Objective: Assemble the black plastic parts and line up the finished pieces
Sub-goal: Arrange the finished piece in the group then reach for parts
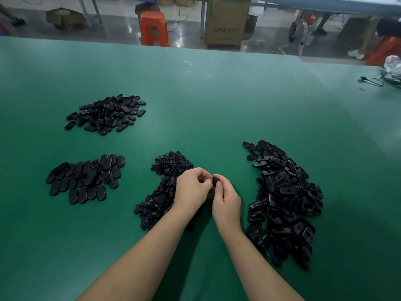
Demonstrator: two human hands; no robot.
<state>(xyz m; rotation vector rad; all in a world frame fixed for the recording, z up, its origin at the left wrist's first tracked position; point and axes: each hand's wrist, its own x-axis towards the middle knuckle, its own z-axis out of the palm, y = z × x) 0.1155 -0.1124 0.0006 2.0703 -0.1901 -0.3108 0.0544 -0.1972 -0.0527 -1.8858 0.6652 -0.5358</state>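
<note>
Head view: both hands meet above the green bench (217,101), just in front of the heap of small round parts (165,187). The right hand (226,205) pinches a small black part (216,180) in a narrow grip, and the left hand (192,187) closes its fingertips against the same piece, seemingly pressing a second part into it; the join itself is hidden by the fingers. Likely risks: the piece is tiny and dark, so a skewed press could leave it half seated, or it could slip and drop into the round parts below, where it would be hard to find again. The heap of slotted oval shells (284,196) lies near the right forearm, and a careless sweep could scatter it. The rows of finished pieces (84,177) sit well apart on the left, with another loose heap (107,114) beyond. The bench is smooth and matte; behind it are an orange stool (154,28) and a cardboard box (225,22) on a glossy floor
</note>
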